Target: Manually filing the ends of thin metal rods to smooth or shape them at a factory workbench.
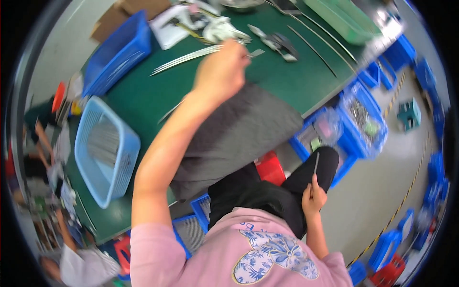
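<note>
My left hand [221,71] reaches over the green table, its fingers bent together and blurred by motion. It is at the right end of a bundle of thin metal rods [184,60]; what it pinches, if anything, is hidden. A small flat metal piece [256,53] shows just beside its fingertips. Held low over my right thigh, my right hand [314,196] is closed around a slim grey metal strip [317,164] that points up and away. A dark grey cloth [239,129] covers the table's near edge and hangs toward my lap, under my left forearm.
A light blue basket [129,143] with many thin rods stands left, a dark blue bin [119,57] beyond it. A cutter-like tool [275,43], long rods [313,50] and a green tray [344,21] lie at the back. Blue crates [361,119] stand right. Other people work far left.
</note>
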Motion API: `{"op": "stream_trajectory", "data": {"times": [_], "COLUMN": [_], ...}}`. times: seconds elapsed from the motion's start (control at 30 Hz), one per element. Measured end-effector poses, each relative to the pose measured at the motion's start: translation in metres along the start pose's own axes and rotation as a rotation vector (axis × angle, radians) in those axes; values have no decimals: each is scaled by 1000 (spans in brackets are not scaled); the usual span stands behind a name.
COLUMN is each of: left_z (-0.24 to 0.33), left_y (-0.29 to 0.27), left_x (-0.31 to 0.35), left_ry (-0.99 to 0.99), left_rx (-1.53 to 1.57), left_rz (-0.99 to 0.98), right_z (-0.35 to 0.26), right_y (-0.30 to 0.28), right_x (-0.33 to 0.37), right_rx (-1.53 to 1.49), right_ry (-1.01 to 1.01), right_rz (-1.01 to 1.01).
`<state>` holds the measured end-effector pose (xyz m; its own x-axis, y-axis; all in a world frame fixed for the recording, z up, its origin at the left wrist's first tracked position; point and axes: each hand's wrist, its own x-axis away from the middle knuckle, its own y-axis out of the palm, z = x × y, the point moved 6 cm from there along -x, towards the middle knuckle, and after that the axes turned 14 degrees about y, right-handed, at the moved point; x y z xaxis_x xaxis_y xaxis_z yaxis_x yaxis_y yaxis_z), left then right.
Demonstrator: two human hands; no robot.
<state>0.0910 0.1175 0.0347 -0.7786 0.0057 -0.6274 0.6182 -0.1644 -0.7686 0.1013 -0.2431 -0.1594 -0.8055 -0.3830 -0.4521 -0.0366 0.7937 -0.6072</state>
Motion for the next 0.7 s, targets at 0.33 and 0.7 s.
{"op": "stream_trajectory", "data": {"times": [0.33,0.7], "left_z": [-36,-93], "left_y": [5,-221], "left_x": [3,215], "left_ry": [-167,-806], "left_rx": [-164,-461], "left_rz": [-54,-422], "right_z": [-17,-97], "right_y": [3,42], "right_x": [-53,-160], "right_rx": [-145,-276], "right_ry": [36,-153], "right_rz": [-45,-82]}}
